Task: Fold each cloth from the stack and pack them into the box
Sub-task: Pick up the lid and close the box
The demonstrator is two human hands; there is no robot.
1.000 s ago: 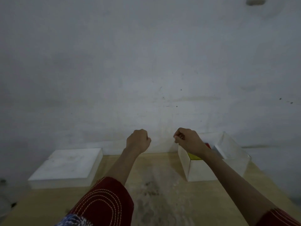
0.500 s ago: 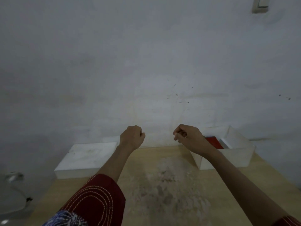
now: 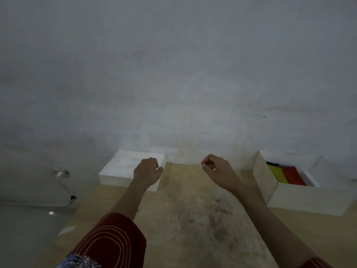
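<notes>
Over the table point(image 3: 193, 219), left hand point(image 3: 147, 172) and right hand point(image 3: 219, 171) are hovering, fingers curled on nothing. A white block point(image 3: 123, 167) is lying by the left fingers, and the box point(image 3: 305, 198), holding folded cloths point(image 3: 278, 175), is sitting right of the right fingers.

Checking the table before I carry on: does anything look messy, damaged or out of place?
Only dark smudges on the table between the arms. The cloths lie flat in the box; the left hand and right hand hold nothing.
</notes>
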